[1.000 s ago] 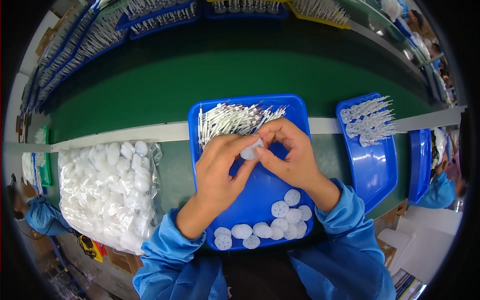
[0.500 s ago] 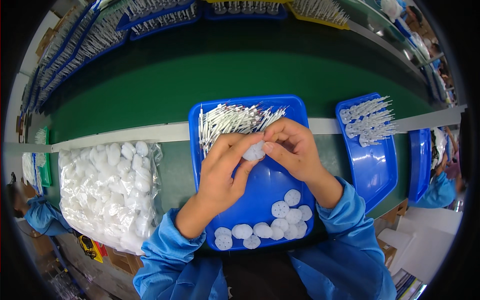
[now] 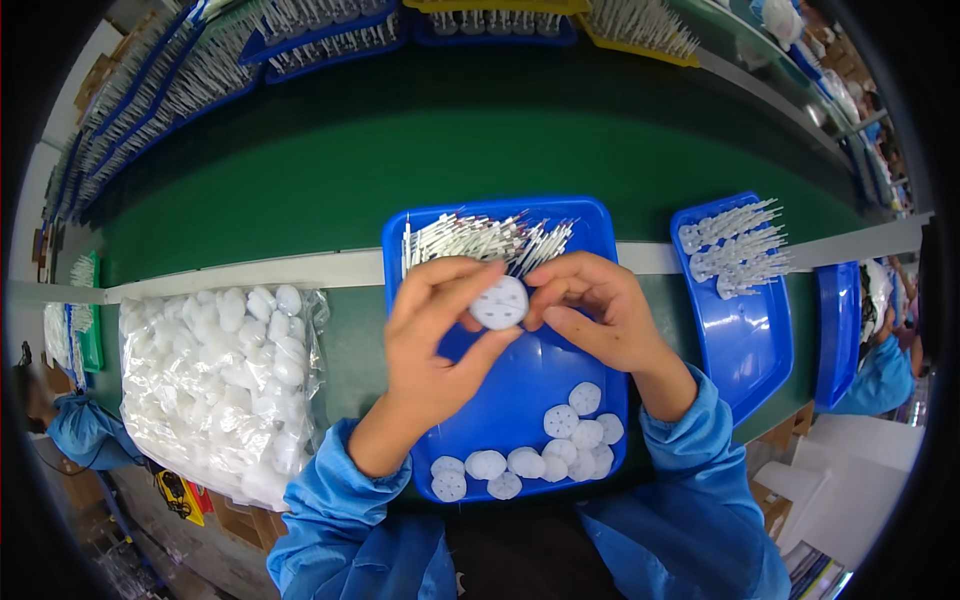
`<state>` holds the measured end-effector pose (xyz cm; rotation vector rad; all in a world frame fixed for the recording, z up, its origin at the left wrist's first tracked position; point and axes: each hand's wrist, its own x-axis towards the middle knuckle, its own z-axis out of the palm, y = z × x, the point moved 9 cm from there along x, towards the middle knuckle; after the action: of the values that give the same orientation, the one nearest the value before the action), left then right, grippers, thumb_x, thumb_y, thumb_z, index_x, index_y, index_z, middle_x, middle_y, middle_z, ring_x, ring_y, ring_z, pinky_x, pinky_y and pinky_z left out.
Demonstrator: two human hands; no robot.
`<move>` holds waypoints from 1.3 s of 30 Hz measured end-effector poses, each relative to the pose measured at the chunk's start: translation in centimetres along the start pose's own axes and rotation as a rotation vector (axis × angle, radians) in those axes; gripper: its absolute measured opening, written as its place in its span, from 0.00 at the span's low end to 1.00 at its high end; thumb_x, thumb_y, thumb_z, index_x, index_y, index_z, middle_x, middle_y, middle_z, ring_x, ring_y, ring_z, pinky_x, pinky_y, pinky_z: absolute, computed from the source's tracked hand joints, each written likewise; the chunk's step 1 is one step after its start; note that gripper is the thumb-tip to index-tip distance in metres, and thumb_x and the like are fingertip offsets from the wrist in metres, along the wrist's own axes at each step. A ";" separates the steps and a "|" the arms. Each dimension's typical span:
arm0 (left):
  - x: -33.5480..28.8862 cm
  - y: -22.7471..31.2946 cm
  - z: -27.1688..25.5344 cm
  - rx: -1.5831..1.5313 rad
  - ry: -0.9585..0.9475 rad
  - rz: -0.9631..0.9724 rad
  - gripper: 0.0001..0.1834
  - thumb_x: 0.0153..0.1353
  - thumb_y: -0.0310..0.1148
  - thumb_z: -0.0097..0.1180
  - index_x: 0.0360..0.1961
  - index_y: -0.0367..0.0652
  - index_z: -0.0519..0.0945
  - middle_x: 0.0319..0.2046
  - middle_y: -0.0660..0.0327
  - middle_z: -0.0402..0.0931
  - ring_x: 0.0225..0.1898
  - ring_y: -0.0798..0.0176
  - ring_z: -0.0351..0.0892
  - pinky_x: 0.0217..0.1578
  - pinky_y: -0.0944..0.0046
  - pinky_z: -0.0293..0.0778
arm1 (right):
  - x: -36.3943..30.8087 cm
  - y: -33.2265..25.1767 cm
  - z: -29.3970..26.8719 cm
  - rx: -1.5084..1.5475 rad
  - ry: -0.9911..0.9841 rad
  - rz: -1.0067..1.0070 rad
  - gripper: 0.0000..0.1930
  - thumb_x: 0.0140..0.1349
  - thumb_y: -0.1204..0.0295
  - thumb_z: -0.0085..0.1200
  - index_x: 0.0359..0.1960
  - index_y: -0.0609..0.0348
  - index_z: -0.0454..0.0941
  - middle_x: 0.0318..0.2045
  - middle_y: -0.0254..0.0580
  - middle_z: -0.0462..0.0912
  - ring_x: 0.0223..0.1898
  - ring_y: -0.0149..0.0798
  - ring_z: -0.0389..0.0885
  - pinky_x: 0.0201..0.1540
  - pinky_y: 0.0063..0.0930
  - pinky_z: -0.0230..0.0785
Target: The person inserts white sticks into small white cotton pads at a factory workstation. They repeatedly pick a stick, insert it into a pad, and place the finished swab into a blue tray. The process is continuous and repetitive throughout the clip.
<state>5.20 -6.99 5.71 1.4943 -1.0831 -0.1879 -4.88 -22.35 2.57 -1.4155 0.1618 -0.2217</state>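
Above the middle of a blue tray point(image 3: 520, 375), a round white plastic disc point(image 3: 499, 303) with small holes faces up toward me. My left hand point(image 3: 432, 325) pinches it between thumb and forefinger. The bent fingers of my right hand point(image 3: 597, 310) meet the disc's right edge. Behind the hands, a heap of thin white sticks with some dark ends point(image 3: 470, 238) lies in the tray's far part, partly hidden by my fingers. Several similar loose discs point(image 3: 557, 420) rest along the tray's near edge and near right corner.
A clear bag of white rounded pieces point(image 3: 215, 390) lies at the left. At the right stands a blue tray point(image 3: 745, 340) with several discs bearing upright sticks point(image 3: 735, 245). More filled trays point(image 3: 330, 40) line the far edge. Other people's blue sleeves point(image 3: 880, 378) show at both sides.
The white disc has been turned to face me and sits slightly lower and left. My right fingers have shifted from gripping over its top to its right edge.
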 end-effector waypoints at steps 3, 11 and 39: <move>-0.5 -1.3 -3.0 -0.203 0.196 -0.012 0.29 0.73 0.33 0.67 0.71 0.33 0.78 0.64 0.51 0.72 0.50 0.60 0.83 0.51 0.63 0.83 | -0.3 -3.6 -0.6 -0.667 0.088 -0.246 0.11 0.64 0.82 0.66 0.47 0.57 0.86 0.42 0.39 0.91 0.45 0.37 0.91 0.52 0.33 0.82; -1.2 -4.6 -3.0 -0.328 0.268 -0.267 0.15 0.79 0.29 0.59 0.59 0.32 0.87 0.61 0.53 0.76 0.46 0.66 0.83 0.44 0.67 0.85 | 1.7 -1.8 8.4 -1.590 -0.199 -0.538 0.08 0.57 0.69 0.60 0.38 0.51 0.86 0.38 0.33 0.86 0.42 0.38 0.84 0.51 0.36 0.75; 1.6 -5.5 1.3 -0.424 0.136 -0.376 0.19 0.73 0.18 0.62 0.64 0.36 0.84 0.58 0.55 0.88 0.57 0.63 0.88 0.55 0.64 0.87 | 1.5 -4.4 0.0 -0.859 0.342 -0.460 0.11 0.58 0.75 0.73 0.43 0.50 0.91 0.30 0.34 0.92 0.26 0.36 0.88 0.34 0.31 0.77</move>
<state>8.05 -9.89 1.40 1.2878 -0.5972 -0.5361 -3.63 -23.33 6.93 -2.2549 0.2240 -0.8514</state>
